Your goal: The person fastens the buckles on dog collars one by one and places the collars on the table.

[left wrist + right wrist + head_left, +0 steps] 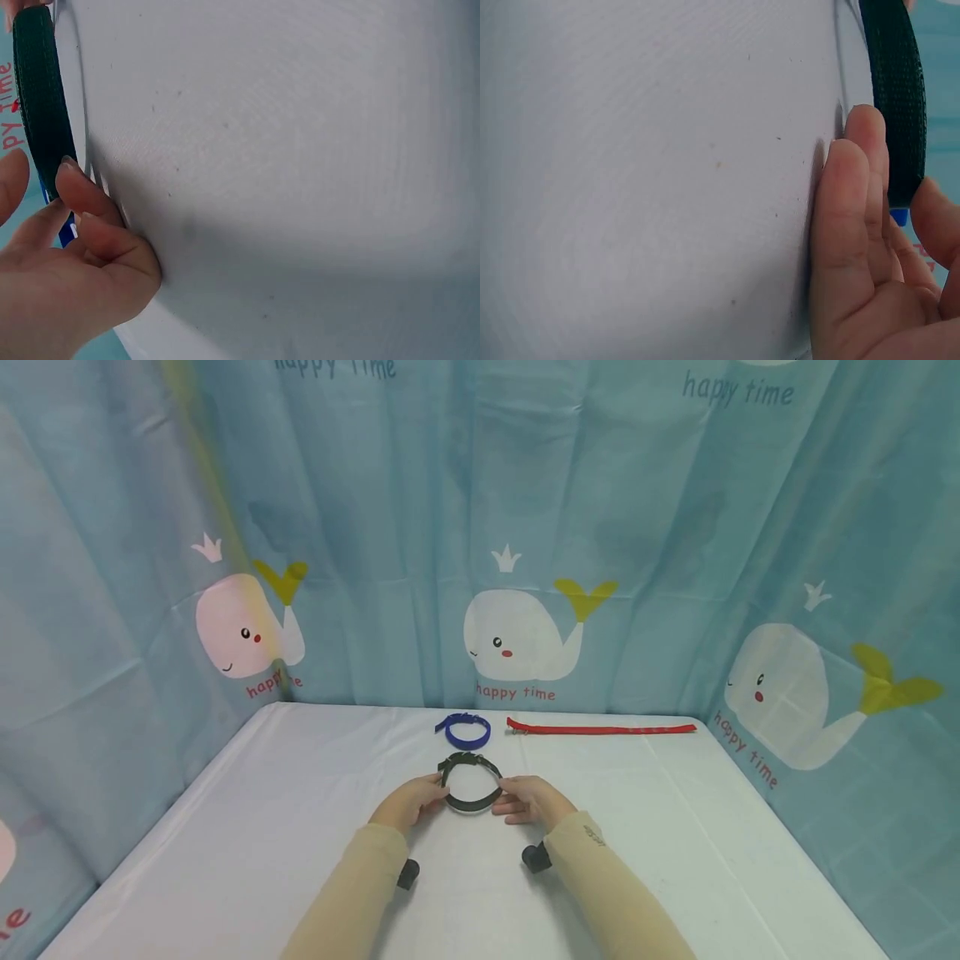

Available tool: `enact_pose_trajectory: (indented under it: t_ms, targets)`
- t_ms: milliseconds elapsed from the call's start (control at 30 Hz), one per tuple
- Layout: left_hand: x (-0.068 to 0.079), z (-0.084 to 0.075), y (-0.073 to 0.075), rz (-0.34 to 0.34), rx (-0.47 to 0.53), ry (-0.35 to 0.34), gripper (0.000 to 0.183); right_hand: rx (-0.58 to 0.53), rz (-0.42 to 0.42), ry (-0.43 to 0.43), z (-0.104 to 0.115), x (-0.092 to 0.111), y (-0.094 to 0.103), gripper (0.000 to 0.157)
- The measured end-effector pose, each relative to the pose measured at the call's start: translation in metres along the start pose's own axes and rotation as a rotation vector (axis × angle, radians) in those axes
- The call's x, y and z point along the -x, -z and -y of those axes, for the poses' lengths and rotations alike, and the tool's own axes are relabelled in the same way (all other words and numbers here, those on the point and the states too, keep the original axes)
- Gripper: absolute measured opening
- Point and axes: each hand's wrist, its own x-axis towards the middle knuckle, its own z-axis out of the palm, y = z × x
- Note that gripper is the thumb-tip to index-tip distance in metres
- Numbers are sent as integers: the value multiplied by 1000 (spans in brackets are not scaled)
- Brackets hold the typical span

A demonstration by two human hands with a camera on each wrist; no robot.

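A dark green collar [470, 806], fastened into a ring with its buckle on the far side, is between my two hands over the white table. My left hand [411, 800] pinches the ring's left side; in the left wrist view the fingertips [79, 187] lie against the band. On the opposite side my right hand [534, 800] holds the collar between thumb and fingers. Its lower fingers [844, 195] stretch out beneath the band, along the table, in the right wrist view.
Just beyond the green ring lies a blue collar [468, 745], also looped and buckled. A red collar [600, 730] lies stretched straight near the table's back edge, to the right. Blue whale-print curtains [420, 635] surround the white table [247, 827].
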Motion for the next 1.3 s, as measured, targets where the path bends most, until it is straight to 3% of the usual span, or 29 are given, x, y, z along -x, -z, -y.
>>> enact_pose_trajectory:
  t_ms: [200,533,733,967,1133,1300]
  targets:
    - [-5,0,-2,7,10,-25,55,-2,-9,18,2,-2,-2,45]
    - [-8,6,-3,-3,24,-73,56,-55,44,22,-2,-9,3,45]
    - [-2,11,-5,-68,82,-136,49,-144,23,16,-7,-5,19,41]
    - [8,8,-5,-138,209,-189,46,-212,-78,40,-7,-2,64,42]
    - [12,-2,-12,-115,275,-222,44,-263,-133,52,-8,-1,110,44]
    - [14,-13,-25,-109,317,-248,43,-219,-171,76,-10,4,156,50]
